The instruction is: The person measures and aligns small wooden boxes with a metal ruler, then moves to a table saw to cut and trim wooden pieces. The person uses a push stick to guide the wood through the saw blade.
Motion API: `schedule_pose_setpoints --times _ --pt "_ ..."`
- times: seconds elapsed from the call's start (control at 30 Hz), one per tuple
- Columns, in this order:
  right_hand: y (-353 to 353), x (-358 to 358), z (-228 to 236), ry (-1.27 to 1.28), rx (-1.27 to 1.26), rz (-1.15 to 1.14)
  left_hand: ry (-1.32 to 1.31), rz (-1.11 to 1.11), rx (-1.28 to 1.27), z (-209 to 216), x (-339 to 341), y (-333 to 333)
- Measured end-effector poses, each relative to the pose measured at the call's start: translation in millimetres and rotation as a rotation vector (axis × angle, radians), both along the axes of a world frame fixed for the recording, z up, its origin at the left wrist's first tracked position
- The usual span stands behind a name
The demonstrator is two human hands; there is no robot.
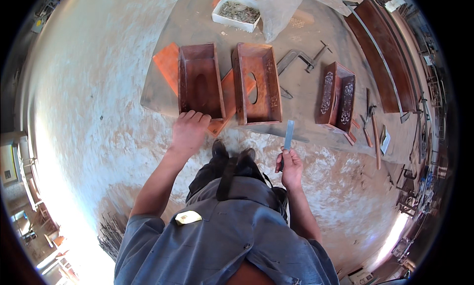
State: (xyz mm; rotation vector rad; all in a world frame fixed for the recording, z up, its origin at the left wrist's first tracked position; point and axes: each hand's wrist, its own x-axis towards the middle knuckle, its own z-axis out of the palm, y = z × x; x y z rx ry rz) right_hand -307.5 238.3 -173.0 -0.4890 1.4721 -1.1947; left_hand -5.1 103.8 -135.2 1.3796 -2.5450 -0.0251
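The left hand [191, 132] curls close-set fingers over a box [195, 67], thumb hidden, the right hand [290, 166] pinches a flat blade [289, 134], dusty worktop [306, 97] beyond the fingers, blotchy floor [331, 171] below

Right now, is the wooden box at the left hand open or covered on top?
Open: the wooden box shows its inside down to the bottom; the left hand touches its near edge.

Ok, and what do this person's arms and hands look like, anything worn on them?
The left hand and right hand are ungloved, with no watch visible. Blue-grey cloth sleeves, part of a matching button-front shirt, leave the forearms uncovered.
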Motion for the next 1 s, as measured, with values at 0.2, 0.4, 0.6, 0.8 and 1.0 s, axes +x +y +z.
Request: schedule_pose_setpoints --times 0.2,0.4,0.6,0.8,1.0 --pt "-3 3 5 0.066 0.024 0.084 0.036 0.022 0.054 -12 5 9" --pt "-10 15 13 0.064 0.044 0.13 0.035 0.024 0.095 -10 7 11" --pt "-19 31 23 0.057 0.071 0.197 0.222 0.064 0.061 4 5 14" --pt "-52 70 53 -0.012 -0.03 0.404 0.789 0.154 0.458 41 -18 20" --pt "-88 127 55 -0.005 -0.149 0.56 1.081 0.365 0.912 36 -23 12"
